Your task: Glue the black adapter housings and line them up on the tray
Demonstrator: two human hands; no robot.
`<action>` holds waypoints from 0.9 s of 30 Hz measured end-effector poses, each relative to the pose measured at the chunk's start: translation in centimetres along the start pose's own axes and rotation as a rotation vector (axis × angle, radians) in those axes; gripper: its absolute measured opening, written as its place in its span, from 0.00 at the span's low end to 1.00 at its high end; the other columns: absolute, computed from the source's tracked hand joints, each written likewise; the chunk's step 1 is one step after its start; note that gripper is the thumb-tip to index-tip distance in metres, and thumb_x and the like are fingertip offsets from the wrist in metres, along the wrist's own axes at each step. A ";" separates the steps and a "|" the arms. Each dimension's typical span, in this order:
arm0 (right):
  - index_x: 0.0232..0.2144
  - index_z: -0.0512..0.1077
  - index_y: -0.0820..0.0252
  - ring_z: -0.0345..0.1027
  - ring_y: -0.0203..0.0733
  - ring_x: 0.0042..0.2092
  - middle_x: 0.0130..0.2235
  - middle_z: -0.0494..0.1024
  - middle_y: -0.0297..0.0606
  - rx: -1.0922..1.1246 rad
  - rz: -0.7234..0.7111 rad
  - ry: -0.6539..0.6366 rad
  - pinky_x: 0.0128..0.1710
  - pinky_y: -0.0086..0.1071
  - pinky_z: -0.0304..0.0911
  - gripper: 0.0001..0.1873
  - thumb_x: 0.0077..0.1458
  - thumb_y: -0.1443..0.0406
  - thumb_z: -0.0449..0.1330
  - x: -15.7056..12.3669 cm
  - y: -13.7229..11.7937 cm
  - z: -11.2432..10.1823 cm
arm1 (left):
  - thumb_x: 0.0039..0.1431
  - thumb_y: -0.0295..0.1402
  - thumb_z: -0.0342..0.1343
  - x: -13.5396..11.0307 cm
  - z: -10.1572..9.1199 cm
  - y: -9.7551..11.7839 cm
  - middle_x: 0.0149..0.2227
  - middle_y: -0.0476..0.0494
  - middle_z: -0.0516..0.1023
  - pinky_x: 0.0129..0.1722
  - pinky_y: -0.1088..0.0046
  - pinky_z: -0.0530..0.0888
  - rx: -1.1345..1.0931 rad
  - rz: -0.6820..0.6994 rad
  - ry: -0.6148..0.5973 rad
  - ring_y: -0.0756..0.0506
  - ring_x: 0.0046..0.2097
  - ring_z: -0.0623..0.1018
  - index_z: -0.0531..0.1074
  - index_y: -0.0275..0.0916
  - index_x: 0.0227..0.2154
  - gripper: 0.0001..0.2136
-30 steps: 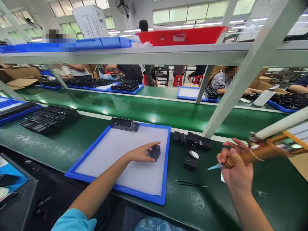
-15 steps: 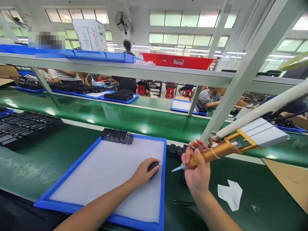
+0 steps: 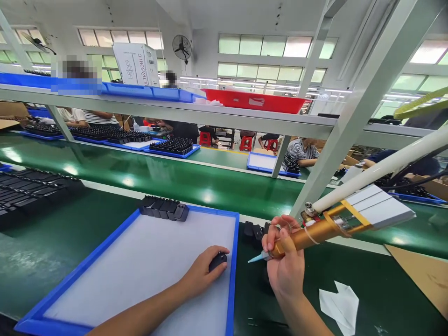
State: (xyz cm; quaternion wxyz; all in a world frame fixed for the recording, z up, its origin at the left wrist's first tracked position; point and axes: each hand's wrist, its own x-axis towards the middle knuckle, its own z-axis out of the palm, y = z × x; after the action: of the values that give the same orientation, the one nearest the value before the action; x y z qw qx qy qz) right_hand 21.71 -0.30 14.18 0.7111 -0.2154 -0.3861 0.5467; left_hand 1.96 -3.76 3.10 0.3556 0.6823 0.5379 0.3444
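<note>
My left hand (image 3: 200, 276) has its fingers curled round a small, rounded black plastic part (image 3: 217, 261), near the right side of a blue tray (image 3: 235, 252) lined with white. Whether the part touches the lining I cannot tell. In my right hand (image 3: 287, 268) is a gold dispensing gun (image 3: 310, 239), tilted so that its pale blue tapered nozzle (image 3: 258, 257) points down and left. The nozzle is apart from the black part, just right of the tray rim. A row of black housings (image 3: 164, 208) stands at the tray's far edge.
Several black parts (image 3: 255, 232) sit behind my right hand. On the green bench are white paper (image 3: 339, 303), brown cardboard (image 3: 416, 273) and more black housings (image 3: 31, 189) at left. A grey post (image 3: 345, 116) and a shelf with a red tray (image 3: 252, 101) stand ahead.
The camera has tilted up a little, so the scene sits lower in view. Both hands keep their grips, the left still on the black part and the right still on the dispensing gun.
</note>
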 end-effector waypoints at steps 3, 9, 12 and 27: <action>0.41 0.69 0.51 0.58 0.24 0.22 0.37 0.68 0.31 -0.001 -0.008 0.009 0.22 0.25 0.58 0.10 0.54 0.62 0.60 0.1 0.1 0.0 | 0.65 0.41 0.48 -0.1 -0.1 -0.1 0.54 0.42 0.73 0.56 0.64 0.66 0.001 0.012 -0.009 0.42 0.56 0.71 0.67 0.45 0.53 0.16; 0.41 0.69 0.51 0.57 0.26 0.22 0.36 0.69 0.31 -0.012 -0.009 0.020 0.22 0.26 0.58 0.11 0.53 0.62 0.62 0.2 0.1 0.0 | 0.64 0.44 0.50 -0.4 -0.1 -0.2 0.56 0.41 0.72 0.58 0.62 0.66 -0.041 0.007 -0.022 0.40 0.57 0.71 0.65 0.46 0.56 0.19; 0.40 0.69 0.51 0.57 0.26 0.22 0.36 0.69 0.31 -0.015 -0.004 0.023 0.22 0.26 0.58 0.11 0.53 0.62 0.62 0.2 -0.1 0.1 | 0.62 0.45 0.53 -0.3 0.0 -0.2 0.56 0.40 0.72 0.57 0.62 0.66 -0.068 -0.018 -0.025 0.40 0.57 0.71 0.64 0.45 0.56 0.22; 0.39 0.68 0.51 0.56 0.26 0.22 0.35 0.68 0.31 -0.030 -0.011 -0.006 0.21 0.26 0.57 0.10 0.54 0.61 0.61 0.0 0.0 0.1 | 0.66 0.42 0.48 -0.1 -0.2 0.5 0.50 0.44 0.76 0.54 0.68 0.68 -0.094 0.070 0.007 0.44 0.53 0.73 0.72 0.46 0.50 0.15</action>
State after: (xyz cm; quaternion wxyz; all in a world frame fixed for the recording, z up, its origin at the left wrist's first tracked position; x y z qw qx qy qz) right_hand 21.66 -0.35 14.20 0.7095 -0.2224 -0.3978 0.5375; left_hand 1.98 -3.95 3.60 0.3731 0.6822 0.4982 0.3837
